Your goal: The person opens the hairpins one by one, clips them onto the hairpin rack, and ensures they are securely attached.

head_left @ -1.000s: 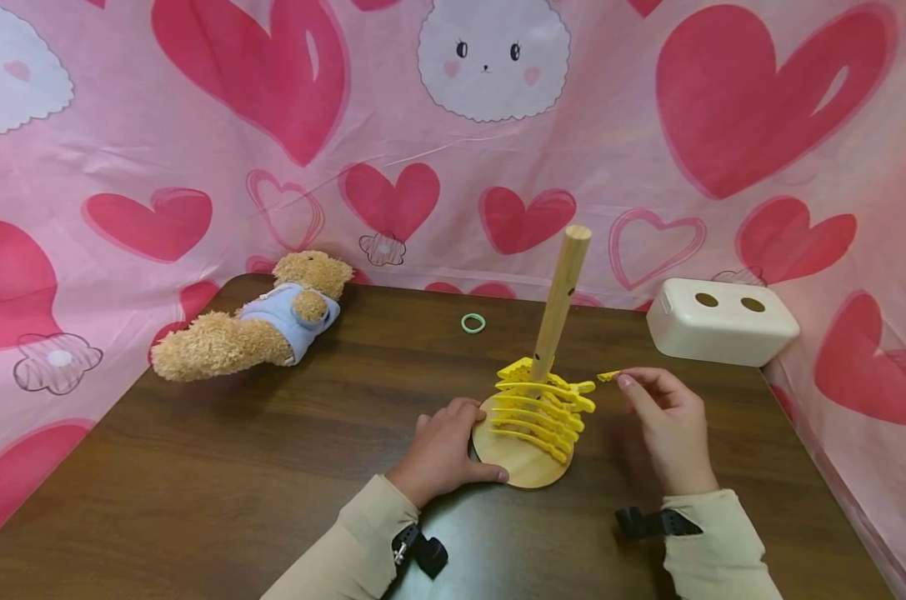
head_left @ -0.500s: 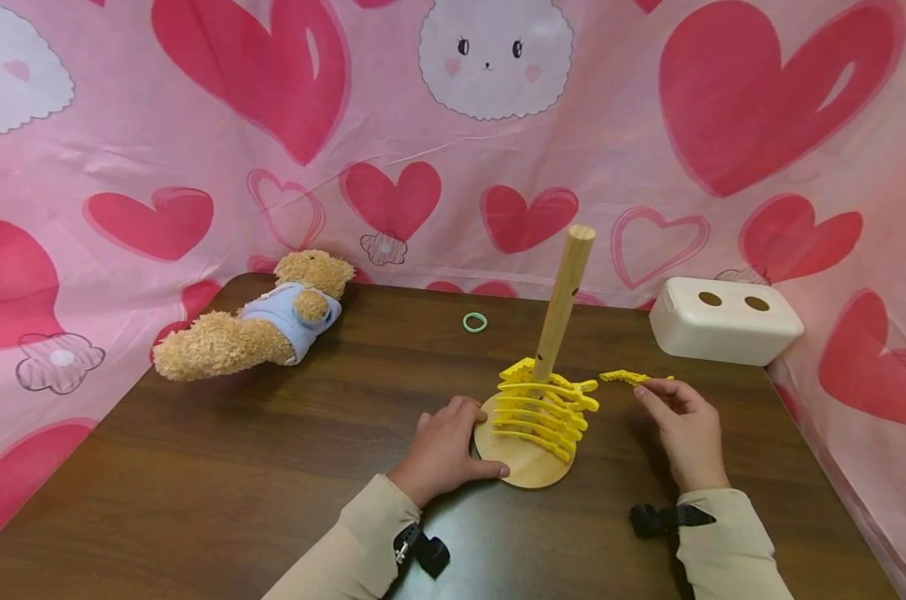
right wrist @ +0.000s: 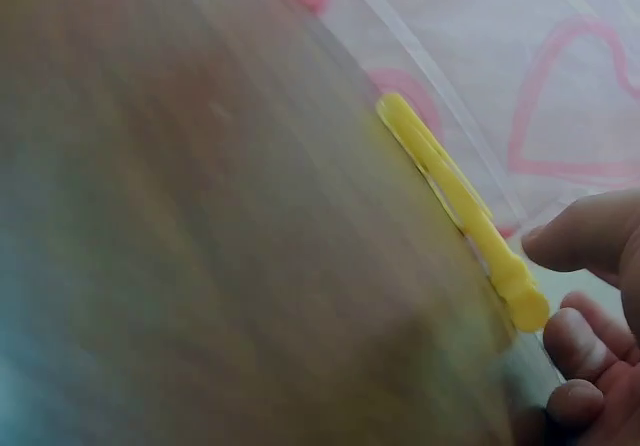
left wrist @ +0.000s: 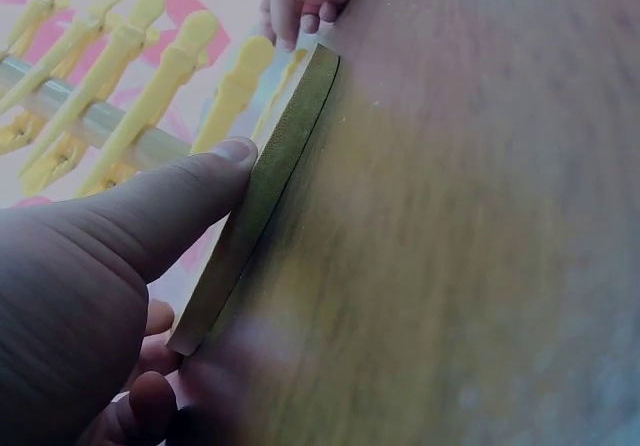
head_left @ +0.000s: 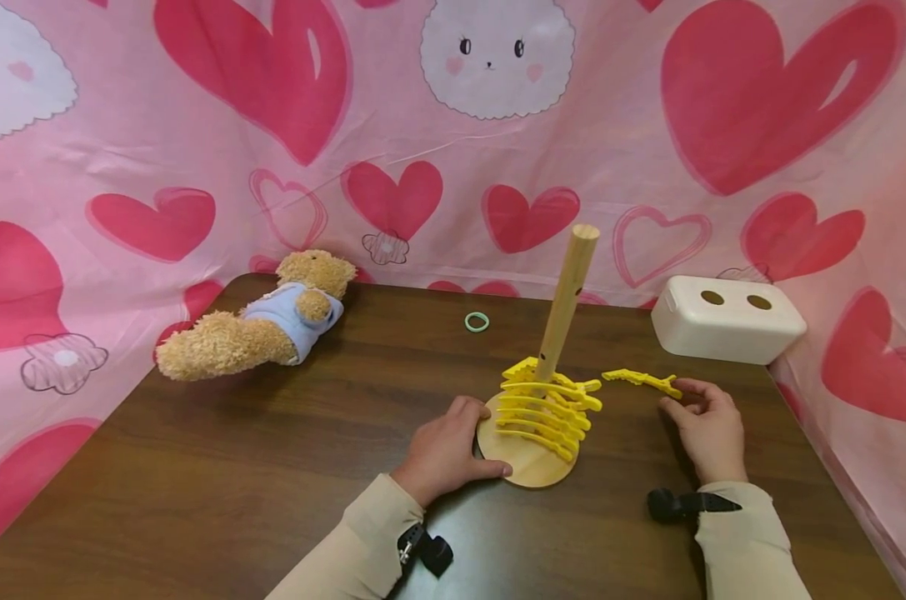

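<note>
A wooden stand with a round base point(head_left: 529, 467) and a tall post point(head_left: 565, 308) is near the middle of the table. Several yellow hair clips point(head_left: 546, 417) are stacked crosswise up its lower post. My left hand point(head_left: 441, 450) grips the base's left rim, thumb point(left wrist: 190, 201) along its front edge. Right of the stand, one loose yellow hair clip point(head_left: 643, 380) lies on the table. My right hand point(head_left: 711, 429) is beside that clip's near end; in the right wrist view its fingers point(right wrist: 580, 231) stand slightly apart from the clip point(right wrist: 455, 201), holding nothing.
A teddy bear point(head_left: 291, 321) in a blue top lies at the back left. Behind the stand is a small green ring point(head_left: 477, 322). A white box point(head_left: 726, 325) with two holes stands at the back right. Patterned pink cloth point(head_left: 392, 108) walls the table point(head_left: 235, 467).
My right hand has moved right and let go of the hair clip, which now shows at full length on the table. My left hand stays on the base.
</note>
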Available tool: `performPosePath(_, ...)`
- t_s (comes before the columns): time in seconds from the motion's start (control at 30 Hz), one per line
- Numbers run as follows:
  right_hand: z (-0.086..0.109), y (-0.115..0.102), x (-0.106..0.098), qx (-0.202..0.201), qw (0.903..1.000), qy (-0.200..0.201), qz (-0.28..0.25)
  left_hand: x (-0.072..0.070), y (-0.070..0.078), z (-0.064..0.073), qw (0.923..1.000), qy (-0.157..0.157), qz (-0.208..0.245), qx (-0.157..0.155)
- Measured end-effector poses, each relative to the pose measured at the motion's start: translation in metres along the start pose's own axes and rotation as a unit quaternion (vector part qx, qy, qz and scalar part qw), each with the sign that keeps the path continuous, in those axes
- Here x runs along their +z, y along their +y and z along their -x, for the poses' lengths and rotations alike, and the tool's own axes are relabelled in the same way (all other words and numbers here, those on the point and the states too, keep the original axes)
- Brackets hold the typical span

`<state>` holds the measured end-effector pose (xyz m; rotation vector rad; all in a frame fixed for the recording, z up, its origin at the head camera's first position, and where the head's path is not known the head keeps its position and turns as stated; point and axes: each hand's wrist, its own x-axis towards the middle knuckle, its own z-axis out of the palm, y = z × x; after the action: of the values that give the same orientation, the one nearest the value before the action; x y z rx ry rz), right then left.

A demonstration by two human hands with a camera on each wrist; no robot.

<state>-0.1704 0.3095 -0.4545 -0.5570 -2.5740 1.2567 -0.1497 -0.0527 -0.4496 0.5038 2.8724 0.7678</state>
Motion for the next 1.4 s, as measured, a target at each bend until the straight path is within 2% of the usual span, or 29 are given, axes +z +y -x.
performPosePath(0.2,-0.010,0.005,-0.010,-0.031,0.9983,-0.024,0.043,0.001,0.003,-0.001,0.9997,-0.001,-0.019,0.012)
performPosePath(0.33,-0.015,0.005,-0.015,-0.038,0.9957,-0.053,0.065,0.000,0.005,-0.001,0.9996,-0.003,-0.023,0.016)
performPosePath(0.5,-0.020,0.003,-0.022,-0.060,0.9848,-0.110,0.120,0.000,0.005,-0.002,0.9996,0.002,-0.024,0.017)
performPosePath(0.6,-0.019,0.002,-0.023,-0.062,0.9813,-0.125,0.132,0.000,0.005,-0.002,0.9995,0.004,-0.025,0.019)
performPosePath(0.7,-0.016,0.002,-0.021,-0.026,0.9914,-0.101,0.080,0.000,0.004,-0.001,0.9995,0.002,-0.025,0.019)
performPosePath(0.77,-0.013,0.002,-0.019,0.017,0.9977,-0.065,-0.001,0.000,0.003,-0.001,0.9995,0.001,-0.025,0.018)
performPosePath(0.8,-0.012,0.002,-0.018,0.041,0.9969,-0.043,-0.053,0.000,0.003,-0.001,0.9995,-0.001,-0.025,0.017)
performPosePath(0.83,-0.010,0.002,-0.017,0.058,0.9931,-0.021,-0.100,0.000,0.003,-0.001,0.9996,-0.002,-0.024,0.016)
performPosePath(0.9,-0.009,0.002,-0.017,0.086,0.9788,0.012,-0.185,0.000,0.002,-0.001,0.9996,-0.005,-0.023,0.014)
performPosePath(0.97,-0.008,0.001,-0.017,0.099,0.9665,0.026,-0.235,0.000,0.002,-0.001,0.9996,-0.012,-0.021,0.012)
performPosePath(1.07,-0.007,-0.003,-0.017,0.094,0.9599,0.021,-0.263,0.001,0.001,-0.001,0.9995,-0.019,-0.022,0.009)
performPosePath(1.13,-0.006,-0.007,-0.018,0.085,0.9584,0.008,-0.272,0.001,0.001,-0.001,0.9995,-0.021,-0.023,0.008)
performPosePath(1.27,-0.003,-0.017,-0.020,0.071,0.9495,-0.021,-0.305,0.000,0.001,0.001,0.9995,-0.022,-0.020,0.007)
performPosePath(1.4,0.001,-0.029,-0.023,0.031,0.9428,-0.040,-0.330,0.000,0.000,0.001,0.9996,-0.017,-0.019,0.010)
